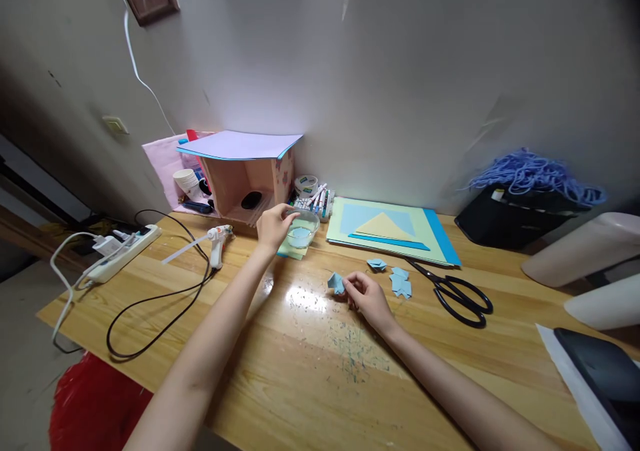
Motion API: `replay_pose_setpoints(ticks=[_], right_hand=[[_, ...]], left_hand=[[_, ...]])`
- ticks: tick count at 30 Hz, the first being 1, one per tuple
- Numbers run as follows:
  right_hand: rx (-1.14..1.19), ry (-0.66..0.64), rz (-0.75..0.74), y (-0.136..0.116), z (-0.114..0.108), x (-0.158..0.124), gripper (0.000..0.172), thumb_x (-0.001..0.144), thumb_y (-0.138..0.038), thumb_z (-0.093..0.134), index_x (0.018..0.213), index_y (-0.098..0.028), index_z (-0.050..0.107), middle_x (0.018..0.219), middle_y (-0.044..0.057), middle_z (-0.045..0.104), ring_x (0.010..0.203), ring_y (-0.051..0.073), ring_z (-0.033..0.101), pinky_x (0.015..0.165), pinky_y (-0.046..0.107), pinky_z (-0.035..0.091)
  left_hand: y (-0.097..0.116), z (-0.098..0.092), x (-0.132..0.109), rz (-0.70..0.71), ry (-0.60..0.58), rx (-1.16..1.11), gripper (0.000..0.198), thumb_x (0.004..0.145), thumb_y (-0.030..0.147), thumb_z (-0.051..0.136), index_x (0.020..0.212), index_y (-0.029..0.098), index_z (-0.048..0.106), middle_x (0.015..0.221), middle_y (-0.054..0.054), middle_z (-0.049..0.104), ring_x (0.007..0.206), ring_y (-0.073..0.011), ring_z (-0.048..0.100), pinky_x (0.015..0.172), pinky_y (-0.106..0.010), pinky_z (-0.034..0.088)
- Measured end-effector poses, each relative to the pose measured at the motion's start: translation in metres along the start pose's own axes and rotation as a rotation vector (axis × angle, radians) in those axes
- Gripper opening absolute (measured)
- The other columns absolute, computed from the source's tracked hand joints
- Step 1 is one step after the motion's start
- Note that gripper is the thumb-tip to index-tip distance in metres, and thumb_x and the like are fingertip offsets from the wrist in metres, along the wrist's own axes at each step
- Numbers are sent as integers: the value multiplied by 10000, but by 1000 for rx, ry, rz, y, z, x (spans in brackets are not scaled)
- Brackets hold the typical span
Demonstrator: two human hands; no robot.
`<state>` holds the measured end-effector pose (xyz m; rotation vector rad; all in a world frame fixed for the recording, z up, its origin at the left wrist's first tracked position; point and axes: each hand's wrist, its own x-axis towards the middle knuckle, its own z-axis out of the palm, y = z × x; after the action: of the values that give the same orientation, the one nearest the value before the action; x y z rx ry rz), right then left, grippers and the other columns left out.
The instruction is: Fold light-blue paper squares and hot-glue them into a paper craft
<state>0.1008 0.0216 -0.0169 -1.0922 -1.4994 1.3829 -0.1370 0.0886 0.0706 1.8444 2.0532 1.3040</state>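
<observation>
Two hands share the long pale wooden desk (310, 384), and from my remote seat I would run both slowly. Widest thing on it is the flat stack of green, blue and yellow card sheets (385, 228), at about one o'clock from the right hand (367, 298). The black-handled scissors (457, 294) lie at three o'clock from that hand, near but apart from it, so I judge the wrist should not swing outward. The left hand (273, 228) reaches to eleven o'clock and is curled over the near rim of the clear shallow plastic bowl (303, 232), fingers closed on the edge as far as I can see. The bowl sits on a small greenish sheet and holds something pale that I cannot identify. I would keep it flat on the desk and press down rather than tilt. The right hand has its fingertips pinched together on the small folded light-blue paper piece (336, 282), held just above the wood at ten o'clock from the knuckles. A light pinch seems best, so the folds are not crushed. The loose light-blue paper scraps (400, 283) lie at one o'clock, just beside that hand. As for writing, the marker pens and round tub by the wall carry print too small for me to read.
</observation>
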Motion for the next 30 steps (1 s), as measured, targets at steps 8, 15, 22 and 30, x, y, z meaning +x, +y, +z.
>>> replay_pose_setpoints(ticks=[8, 15, 22, 30], right_hand=[[31, 18, -22, 3, -2, 2, 358, 759, -524, 571, 710, -171, 534, 550, -4, 569, 424, 101, 483, 410, 221, 380], [56, 53, -21, 2, -2, 3, 354, 742, -514, 590, 715, -161, 572, 532, -8, 563, 399, 90, 443, 389, 218, 368], [52, 1, -22, 0, 0, -1, 312, 763, -471, 585, 719, -162, 578, 564, -2, 585, 410, 83, 452, 392, 203, 354], [68, -117, 6, -1, 2, -5, 326, 815, -461, 523, 808, -142, 590, 715, 48, 646, 479, 82, 487, 425, 197, 362]], left_hand=[[4, 2, -49, 154, 56, 65, 214, 846, 173, 412, 919, 191, 613, 955, -79, 618, 945, -214, 541, 838, -320, 405], [19, 30, -134, -13, -323, -272, 259, 764, 421, 586, 877, 192, 632, 815, -43, 656, 667, -148, 586, 622, -261, 459], [18, 45, -137, -284, -380, -676, 225, 726, 346, 622, 804, 145, 688, 785, -63, 698, 693, -165, 634, 630, -258, 497], [5, 20, -117, -448, -397, -718, 276, 632, 364, 704, 764, 122, 716, 676, -56, 678, 614, -146, 597, 594, -256, 473]])
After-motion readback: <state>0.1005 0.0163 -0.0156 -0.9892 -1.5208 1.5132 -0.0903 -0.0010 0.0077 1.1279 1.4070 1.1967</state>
